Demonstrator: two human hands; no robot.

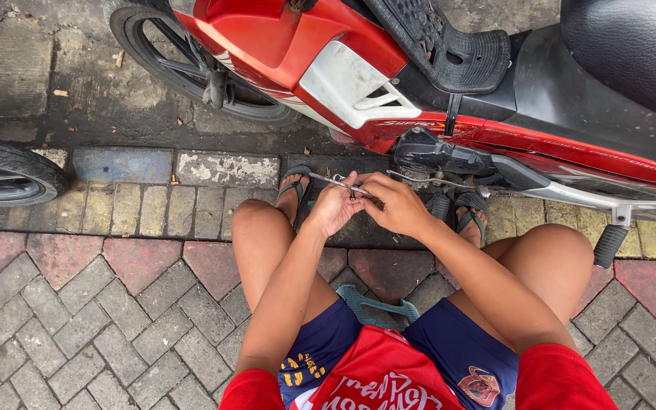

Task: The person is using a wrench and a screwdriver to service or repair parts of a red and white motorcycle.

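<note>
Seated operator, both hands on a wrench beside a red motorcycle

Nearest, a green stool (377,305) shows between the knees; farther, left hand (333,206) and right hand (398,203) close together around a slim metal wrench (339,181), held clear of the motorcycle's engine cover (428,152); no fastener appears engaged yet.

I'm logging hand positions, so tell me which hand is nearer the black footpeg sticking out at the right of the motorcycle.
Right. The right hand lies left of the footpeg, at the small metal wrench; the left hand is farther left, on the other side of it.
</note>
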